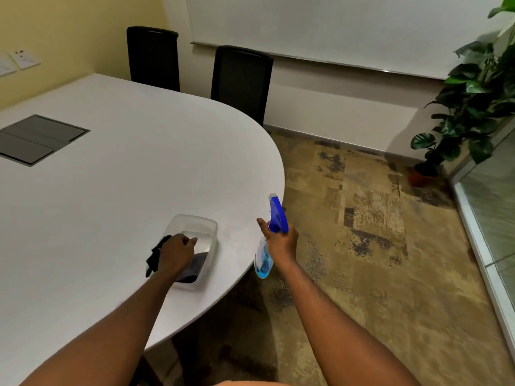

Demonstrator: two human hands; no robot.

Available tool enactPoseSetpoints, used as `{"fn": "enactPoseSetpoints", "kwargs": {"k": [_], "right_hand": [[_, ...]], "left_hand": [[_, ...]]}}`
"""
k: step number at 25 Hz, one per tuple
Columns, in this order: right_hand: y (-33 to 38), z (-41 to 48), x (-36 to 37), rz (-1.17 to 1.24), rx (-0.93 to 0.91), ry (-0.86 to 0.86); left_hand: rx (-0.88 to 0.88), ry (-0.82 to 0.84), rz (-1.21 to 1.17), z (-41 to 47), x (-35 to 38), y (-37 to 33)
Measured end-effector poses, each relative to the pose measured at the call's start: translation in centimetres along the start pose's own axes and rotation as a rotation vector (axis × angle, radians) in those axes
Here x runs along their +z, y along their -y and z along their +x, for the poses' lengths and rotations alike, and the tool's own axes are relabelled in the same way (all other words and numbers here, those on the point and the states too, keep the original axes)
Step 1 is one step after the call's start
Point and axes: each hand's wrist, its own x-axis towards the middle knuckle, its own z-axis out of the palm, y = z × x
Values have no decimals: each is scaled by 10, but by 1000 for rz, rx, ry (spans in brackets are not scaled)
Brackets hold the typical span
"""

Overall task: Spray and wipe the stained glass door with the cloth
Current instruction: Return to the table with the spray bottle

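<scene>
My right hand (280,242) grips a spray bottle (264,261) with a blue trigger head and blue liquid, held just past the table's rounded edge, nozzle pointing away. My left hand (176,253) is closed on a dark cloth (154,256) at the near end of a clear plastic tub (207,225) standing on the white table (125,176). More dark cloth lies inside the tub under the hand. A glass panel (493,196) with a pale frame runs along the right edge.
Two black chairs (241,79) stand behind the table by the wall. A grey cable hatch (39,139) is set in the tabletop at left. A potted plant (473,107) fills the far right corner. Patterned brown carpet (376,246) covers the floor between table and glass.
</scene>
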Motion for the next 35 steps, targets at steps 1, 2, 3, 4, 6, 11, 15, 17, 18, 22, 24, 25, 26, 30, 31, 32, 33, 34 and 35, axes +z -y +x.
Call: {"fn": "enactPoseSetpoints", "kwargs": {"k": [1, 2, 3, 4, 6, 11, 15, 17, 18, 22, 24, 25, 26, 30, 31, 32, 33, 34, 35], "right_hand": [[0, 4, 14, -8, 5, -14], [0, 7, 26, -22, 10, -27], [0, 9, 38, -26, 12, -36], [0, 12, 49, -30, 9, -44], [-1, 16, 68, -50, 3, -63], [-9, 23, 96, -39, 52, -120], [-15, 25, 106, -60, 89, -171], [-18, 26, 110, -71, 92, -197], [-19, 27, 111, -69, 95, -210], [-22, 26, 115, -48, 95, -236], [-23, 26, 117, -49, 89, -242], [-23, 27, 117, -58, 85, -240], [-23, 28, 117, -70, 85, -234], [-27, 30, 116, -125, 105, -195], [-29, 29, 116, -138, 106, -187], [-30, 27, 116, -145, 104, -180], [-30, 25, 116, -149, 102, -174], [-31, 24, 115, -153, 100, -169], [-32, 24, 114, -166, 95, -165]], "left_hand": [[3, -6, 39, 12, -9, 7], [-1, -10, 80, 23, -16, 14], [-8, -16, 119, 32, -23, 21], [-16, -25, 150, 40, -29, 28], [-39, -46, 182, 53, -38, 37], [-162, 84, 224, 74, -44, 48], [-121, 161, 216, 82, -41, 52], [-98, 187, 219, 85, -41, 55], [-93, 201, 223, 87, -41, 56], [-88, 260, 264, 91, -38, 59], [-81, 286, 327, 93, -36, 60], [-81, 296, 353, 95, -36, 60], [-82, 302, 372, 96, -35, 61], [-66, 286, 525, 99, -29, 60], [-50, 277, 561, 99, -27, 60], [-39, 268, 582, 100, -25, 60], [-31, 261, 593, 101, -23, 60], [-23, 257, 602, 102, -22, 61], [-14, 249, 611, 104, -21, 61]]}}
